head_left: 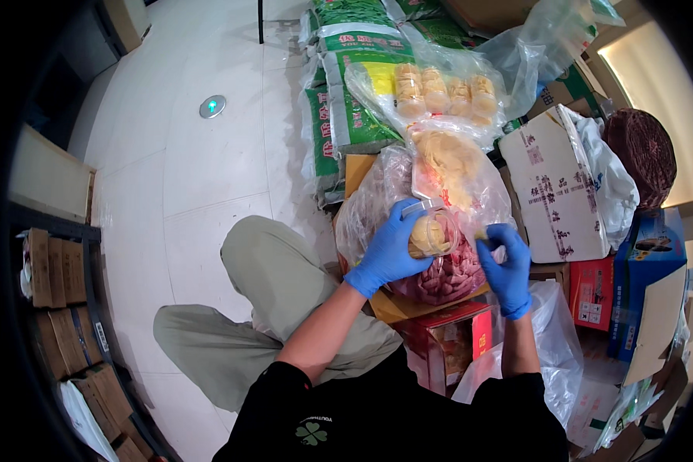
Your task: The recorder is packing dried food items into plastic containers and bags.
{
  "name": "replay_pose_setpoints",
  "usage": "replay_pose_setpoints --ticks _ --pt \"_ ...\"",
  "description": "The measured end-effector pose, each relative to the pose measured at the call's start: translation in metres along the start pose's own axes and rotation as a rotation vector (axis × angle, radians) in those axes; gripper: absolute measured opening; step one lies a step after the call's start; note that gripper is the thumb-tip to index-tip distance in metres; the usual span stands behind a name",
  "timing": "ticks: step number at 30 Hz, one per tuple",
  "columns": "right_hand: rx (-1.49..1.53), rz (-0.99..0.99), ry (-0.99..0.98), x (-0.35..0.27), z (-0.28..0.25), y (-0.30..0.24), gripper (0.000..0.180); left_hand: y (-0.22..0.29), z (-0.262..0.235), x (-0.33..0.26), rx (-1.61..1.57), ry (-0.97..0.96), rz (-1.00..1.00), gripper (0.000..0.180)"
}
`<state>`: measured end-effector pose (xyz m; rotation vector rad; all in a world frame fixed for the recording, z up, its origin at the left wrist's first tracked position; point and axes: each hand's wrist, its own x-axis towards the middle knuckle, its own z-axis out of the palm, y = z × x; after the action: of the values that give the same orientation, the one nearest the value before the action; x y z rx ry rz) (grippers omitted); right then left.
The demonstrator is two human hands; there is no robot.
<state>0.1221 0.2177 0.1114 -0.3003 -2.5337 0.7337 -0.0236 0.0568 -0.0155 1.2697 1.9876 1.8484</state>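
My left hand (389, 250), in a blue glove, is wrapped round a clear plastic jar (429, 236) holding pale yellow slices. A clear rim, perhaps a lid, shows by its upper edge. To the jar's right, my gloved right hand (508, 269) has thumb and fingertips pinched together on a small pale yellow piece (481, 233). Just beyond both hands lies an opened clear bag (448, 154) of similar pale slices. Below the jar, another clear bag holds reddish-pink pieces (446, 276). Several jars (434, 91) filled with pale slices lie farther off on clear plastic.
Stacked green and white sacks (358, 92) stand at the far side. On the right are a white carton (554, 185), a dark red round bundle (641, 158) and a blue box (645, 277). A red box (439, 339) sits near my lap. Shelved brown boxes (58, 269) line the left.
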Motion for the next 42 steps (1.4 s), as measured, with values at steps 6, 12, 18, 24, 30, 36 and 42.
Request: replay_pose_setpoints --ticks 6,12,18,24,30,36,42 --pt "-0.180 -0.318 -0.151 0.033 0.047 -0.035 0.022 0.009 -0.017 -0.016 -0.061 0.056 -0.033 0.086" --pt "-0.018 -0.461 -0.206 0.053 0.037 -0.103 0.025 0.078 -0.087 -0.038 0.070 0.252 0.057 0.084" --pt "-0.104 -0.772 -0.344 0.074 0.056 -0.203 0.023 0.134 -0.159 -0.089 0.214 0.446 0.016 0.081" --pt "-0.173 -1.241 -0.516 0.067 0.099 -0.284 0.025 0.159 -0.202 -0.168 0.329 0.583 -0.112 0.082" --pt "-0.183 -1.545 -0.472 0.044 0.127 -0.325 0.033 0.176 -0.224 -0.224 0.291 0.758 -0.142 0.077" --pt "-0.152 -1.765 -0.472 0.043 0.145 -0.342 0.032 0.168 -0.235 -0.249 0.411 0.805 -0.118 0.075" --pt "-0.004 -1.626 -0.825 0.052 0.158 -0.348 0.035 0.165 -0.249 -0.255 0.447 0.821 -0.117 0.072"
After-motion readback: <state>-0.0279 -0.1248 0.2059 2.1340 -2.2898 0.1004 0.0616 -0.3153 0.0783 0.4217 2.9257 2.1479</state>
